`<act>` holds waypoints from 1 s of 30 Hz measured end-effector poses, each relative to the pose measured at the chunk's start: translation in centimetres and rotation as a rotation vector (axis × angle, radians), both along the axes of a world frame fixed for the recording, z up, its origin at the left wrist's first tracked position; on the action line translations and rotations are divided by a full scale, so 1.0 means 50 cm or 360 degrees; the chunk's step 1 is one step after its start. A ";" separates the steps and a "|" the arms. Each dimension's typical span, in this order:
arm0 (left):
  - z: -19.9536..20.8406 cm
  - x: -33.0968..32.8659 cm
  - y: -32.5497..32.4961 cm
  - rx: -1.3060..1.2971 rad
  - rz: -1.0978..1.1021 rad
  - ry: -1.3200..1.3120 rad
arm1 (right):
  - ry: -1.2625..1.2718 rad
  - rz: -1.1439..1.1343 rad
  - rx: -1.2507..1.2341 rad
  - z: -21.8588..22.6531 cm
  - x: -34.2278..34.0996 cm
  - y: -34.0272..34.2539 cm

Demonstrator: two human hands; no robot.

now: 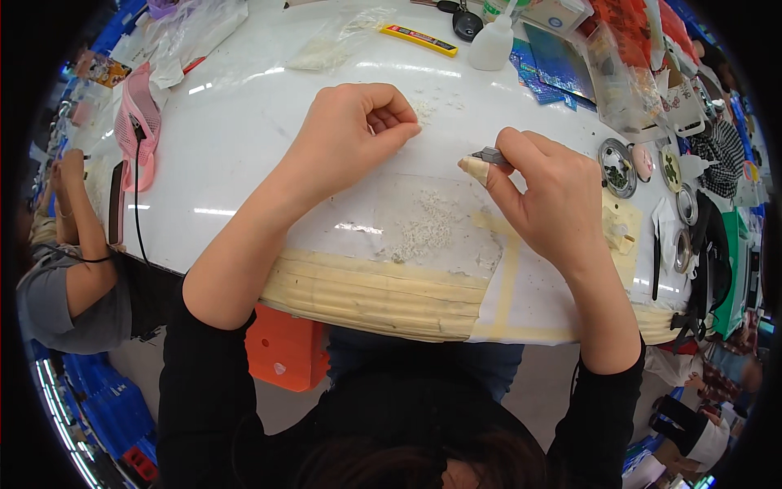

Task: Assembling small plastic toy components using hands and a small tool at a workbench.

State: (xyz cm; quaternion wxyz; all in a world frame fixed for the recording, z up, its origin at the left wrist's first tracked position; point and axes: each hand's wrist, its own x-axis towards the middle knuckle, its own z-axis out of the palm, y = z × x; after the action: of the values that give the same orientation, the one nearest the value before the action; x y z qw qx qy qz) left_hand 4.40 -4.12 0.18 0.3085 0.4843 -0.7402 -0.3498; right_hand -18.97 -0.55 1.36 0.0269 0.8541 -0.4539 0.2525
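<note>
My left hand (358,130) hovers above the white table (244,147), its thumb and forefinger pinched together. Anything between the fingertips is too small to make out. A scatter of tiny white bits (422,112) lies just beyond them. In my right hand (550,191) is a short, dark grey angular tool (491,155), gripped between thumb and fingers and pointing left. Beige tape (475,169) wraps the thumb tip. Between and below the hands, more white crumbs (423,228) are spread on a clear sheet near the taped table edge (375,293).
Far back are a yellow blade case (419,40), a white squeeze bottle (492,45) and car keys (467,23). Round metal tins (617,169) and a black pen-like tool (656,257) lie right. A pink mesh pouch (138,130) sits left, near another person's arm (85,236).
</note>
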 end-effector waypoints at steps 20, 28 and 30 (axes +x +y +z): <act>0.013 -0.010 0.025 -0.0031 -0.0593 -0.0088 | -0.0014 0.0013 0.0044 -0.008 0.000 0.000; 0.020 -0.015 0.026 0.0582 -0.0300 0.0879 | -0.0501 0.0159 0.0332 0.005 0.009 0.004; 0.020 -0.019 0.029 0.0626 -0.0271 0.0931 | -0.0604 0.0160 0.0432 0.009 0.011 0.007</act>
State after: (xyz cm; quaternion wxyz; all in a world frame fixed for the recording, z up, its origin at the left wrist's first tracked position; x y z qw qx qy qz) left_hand 3.46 -2.68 1.19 0.3781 0.3505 -0.5767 -0.6338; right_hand -18.39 -0.21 1.80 -0.1865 0.8087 -0.4375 0.3462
